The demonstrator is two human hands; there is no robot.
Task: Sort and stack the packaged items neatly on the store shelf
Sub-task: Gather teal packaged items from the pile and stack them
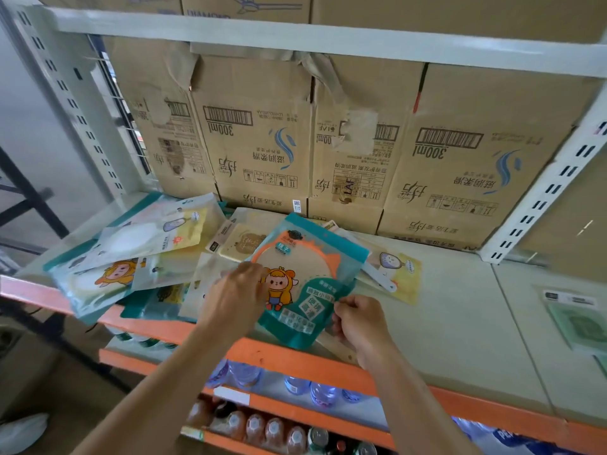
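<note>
Packet (312,257) (teal, on shelf (460,323)) between left grip (235,297) and right grip (359,320)

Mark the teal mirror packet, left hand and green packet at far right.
teal mirror packet (305,267): head view, pale round window.
left hand (235,298): head view, back of hand.
green packet (583,325): head view, its green middle.

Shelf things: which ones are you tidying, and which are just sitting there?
Tidying: teal mirror packet, held by left hand and right hand; scattered packets; shelf.
Just there: cardboard boxes; drink bottles below.
</note>
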